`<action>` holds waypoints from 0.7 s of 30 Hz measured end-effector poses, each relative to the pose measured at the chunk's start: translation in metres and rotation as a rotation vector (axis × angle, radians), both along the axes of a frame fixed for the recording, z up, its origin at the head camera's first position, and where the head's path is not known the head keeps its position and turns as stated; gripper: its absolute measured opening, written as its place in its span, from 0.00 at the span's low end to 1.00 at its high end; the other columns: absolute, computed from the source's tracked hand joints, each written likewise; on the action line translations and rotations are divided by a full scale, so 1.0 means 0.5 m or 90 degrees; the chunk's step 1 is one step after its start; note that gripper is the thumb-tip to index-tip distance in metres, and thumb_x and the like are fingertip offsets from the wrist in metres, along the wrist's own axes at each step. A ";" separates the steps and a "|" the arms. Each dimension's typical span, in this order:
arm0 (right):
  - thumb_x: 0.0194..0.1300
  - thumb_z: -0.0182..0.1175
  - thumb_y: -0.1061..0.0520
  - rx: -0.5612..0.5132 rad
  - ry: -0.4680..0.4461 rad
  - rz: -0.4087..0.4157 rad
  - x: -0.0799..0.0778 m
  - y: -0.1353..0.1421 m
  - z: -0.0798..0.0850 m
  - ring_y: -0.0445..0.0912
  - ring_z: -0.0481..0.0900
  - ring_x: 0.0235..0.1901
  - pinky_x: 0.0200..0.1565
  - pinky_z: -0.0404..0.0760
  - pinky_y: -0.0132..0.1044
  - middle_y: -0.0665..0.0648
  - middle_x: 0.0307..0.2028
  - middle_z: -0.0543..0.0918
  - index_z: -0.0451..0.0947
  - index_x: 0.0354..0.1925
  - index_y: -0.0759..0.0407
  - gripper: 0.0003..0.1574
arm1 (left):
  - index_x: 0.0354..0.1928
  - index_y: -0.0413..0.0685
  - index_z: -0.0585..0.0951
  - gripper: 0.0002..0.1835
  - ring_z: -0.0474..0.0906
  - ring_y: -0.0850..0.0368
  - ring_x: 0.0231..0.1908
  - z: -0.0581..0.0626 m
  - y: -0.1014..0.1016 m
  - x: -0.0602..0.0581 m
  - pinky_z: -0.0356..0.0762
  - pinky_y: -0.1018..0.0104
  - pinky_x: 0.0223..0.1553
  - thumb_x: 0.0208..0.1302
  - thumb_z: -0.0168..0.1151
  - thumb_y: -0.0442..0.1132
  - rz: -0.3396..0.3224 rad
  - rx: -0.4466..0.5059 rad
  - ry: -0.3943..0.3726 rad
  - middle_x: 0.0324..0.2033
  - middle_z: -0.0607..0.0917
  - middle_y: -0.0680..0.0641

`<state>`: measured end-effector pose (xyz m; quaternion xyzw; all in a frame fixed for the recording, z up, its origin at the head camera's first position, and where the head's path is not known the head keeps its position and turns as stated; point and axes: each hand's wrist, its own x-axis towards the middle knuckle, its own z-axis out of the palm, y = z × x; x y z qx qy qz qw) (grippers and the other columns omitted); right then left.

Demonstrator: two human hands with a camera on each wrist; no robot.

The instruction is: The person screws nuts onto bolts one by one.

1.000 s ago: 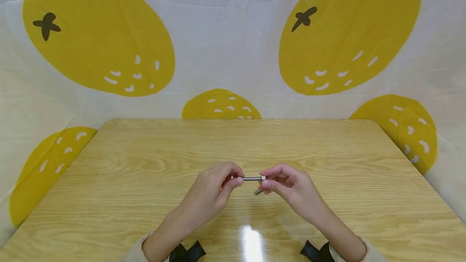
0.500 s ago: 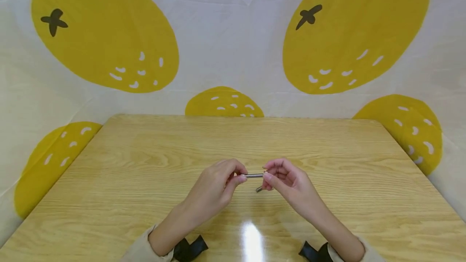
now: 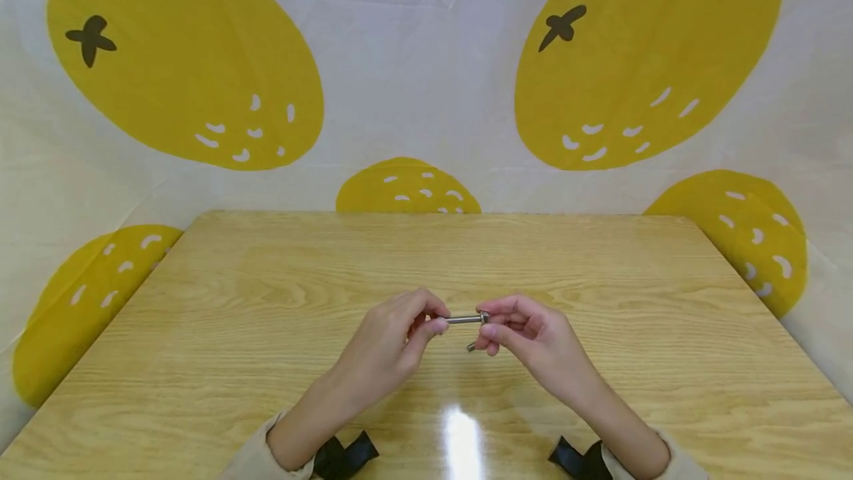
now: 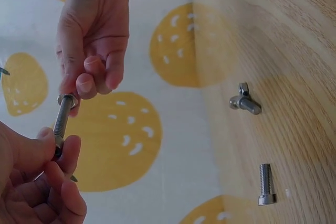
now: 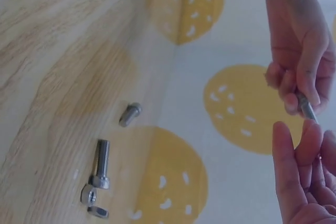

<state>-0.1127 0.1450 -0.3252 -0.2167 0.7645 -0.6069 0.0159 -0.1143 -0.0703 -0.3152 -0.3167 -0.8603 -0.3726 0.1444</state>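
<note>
Level above the table, a silver bolt (image 3: 463,319) runs between the two hands. At its head end, the left hand (image 3: 393,339) pinches it between thumb and fingers, covering most of the head. A hex nut (image 3: 484,318) sits at the bolt's other end, and the right hand (image 3: 533,347) has its thumb and index finger on opposite sides of it. The left wrist view shows the nut (image 4: 67,99) around the bolt's threaded end, partly covered by the right fingertips. The right wrist view shows the bolt (image 5: 307,109) mostly hidden by the fingers.
On the wooden table (image 3: 266,265) lie a loose bolt (image 5: 101,163), a second bolt (image 5: 129,115) and two nuts (image 5: 89,195). The head view shows only one bolt tip (image 3: 472,347) below the right hand. A fruit-print cloth (image 3: 420,58) hangs behind.
The right thumb and fingers shift around the nut: it shows at first, is covered half a second ago, and shows again now. The left hand keeps its pinch on the bolt.
</note>
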 end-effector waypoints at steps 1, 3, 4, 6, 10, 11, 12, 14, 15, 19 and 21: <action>0.64 0.57 0.62 0.009 0.011 0.000 0.000 0.000 -0.001 0.44 0.82 0.27 0.32 0.83 0.37 0.63 0.31 0.83 0.75 0.44 0.69 0.12 | 0.37 0.47 0.77 0.03 0.64 0.67 0.23 0.001 0.000 0.000 0.66 0.77 0.23 0.62 0.60 0.37 -0.001 0.003 -0.003 0.24 0.75 0.56; 0.66 0.55 0.61 0.033 0.041 0.000 0.000 -0.001 -0.004 0.43 0.81 0.26 0.30 0.82 0.36 0.59 0.28 0.83 0.75 0.41 0.67 0.09 | 0.37 0.47 0.77 0.03 0.64 0.68 0.23 0.001 0.000 0.000 0.67 0.77 0.24 0.61 0.60 0.36 -0.003 0.007 -0.006 0.24 0.75 0.57; 0.67 0.54 0.61 0.050 0.065 -0.002 -0.001 -0.002 -0.005 0.42 0.80 0.25 0.30 0.81 0.35 0.56 0.27 0.83 0.76 0.39 0.65 0.07 | 0.37 0.47 0.77 0.03 0.64 0.68 0.23 0.001 0.000 0.000 0.67 0.77 0.24 0.61 0.60 0.36 -0.004 0.008 -0.005 0.24 0.75 0.57; 0.68 0.52 0.61 0.087 0.114 -0.009 -0.001 -0.003 -0.007 0.40 0.78 0.25 0.29 0.80 0.33 0.51 0.25 0.81 0.76 0.37 0.61 0.06 | 0.37 0.47 0.78 0.03 0.64 0.68 0.23 0.002 0.001 0.000 0.67 0.78 0.24 0.61 0.60 0.35 -0.007 0.003 0.004 0.25 0.75 0.57; 0.69 0.49 0.63 0.139 0.198 -0.013 -0.002 -0.008 -0.009 0.36 0.73 0.23 0.29 0.76 0.30 0.45 0.21 0.76 0.73 0.30 0.54 0.10 | 0.37 0.47 0.78 0.02 0.64 0.68 0.24 0.001 0.001 0.000 0.67 0.78 0.25 0.62 0.60 0.35 -0.016 -0.011 0.033 0.26 0.77 0.57; 0.70 0.48 0.63 0.142 0.206 -0.011 -0.002 -0.008 -0.010 0.36 0.71 0.22 0.28 0.75 0.30 0.45 0.20 0.74 0.72 0.29 0.53 0.12 | 0.36 0.47 0.78 0.02 0.64 0.68 0.24 0.001 0.001 0.000 0.67 0.78 0.25 0.62 0.60 0.35 -0.020 -0.013 0.040 0.27 0.77 0.56; 0.70 0.47 0.63 0.144 0.210 -0.010 -0.001 -0.009 -0.010 0.35 0.70 0.21 0.27 0.74 0.29 0.45 0.20 0.73 0.71 0.28 0.53 0.14 | 0.36 0.47 0.78 0.02 0.64 0.68 0.24 0.001 0.002 -0.001 0.67 0.78 0.25 0.62 0.60 0.35 -0.023 -0.015 0.046 0.27 0.77 0.56; 0.71 0.45 0.63 0.135 0.204 -0.008 -0.001 -0.012 -0.012 0.34 0.67 0.19 0.22 0.71 0.29 0.46 0.18 0.71 0.69 0.25 0.53 0.17 | 0.36 0.47 0.78 0.03 0.64 0.68 0.24 0.001 0.002 -0.001 0.67 0.79 0.25 0.61 0.60 0.35 -0.031 -0.015 0.053 0.26 0.77 0.56; 0.72 0.44 0.63 0.130 0.196 -0.008 0.000 -0.013 -0.013 0.34 0.66 0.18 0.21 0.70 0.28 0.46 0.17 0.70 0.69 0.23 0.54 0.18 | 0.36 0.47 0.78 0.02 0.64 0.68 0.24 0.000 0.002 -0.001 0.66 0.79 0.25 0.62 0.60 0.35 -0.034 -0.014 0.053 0.26 0.77 0.56; 0.73 0.42 0.61 0.089 0.122 -0.012 0.001 -0.017 -0.015 0.38 0.66 0.16 0.20 0.71 0.31 0.50 0.15 0.69 0.65 0.18 0.57 0.23 | 0.37 0.47 0.78 0.02 0.63 0.68 0.24 -0.003 0.002 -0.001 0.66 0.79 0.25 0.63 0.58 0.36 -0.040 -0.006 0.043 0.25 0.76 0.56; 0.74 0.43 0.58 0.068 0.069 -0.018 0.002 -0.019 -0.014 0.41 0.69 0.16 0.22 0.73 0.32 0.51 0.14 0.70 0.65 0.19 0.60 0.24 | 0.37 0.47 0.77 0.02 0.63 0.68 0.24 -0.005 0.003 -0.001 0.66 0.79 0.25 0.64 0.58 0.37 -0.038 -0.002 0.036 0.25 0.75 0.57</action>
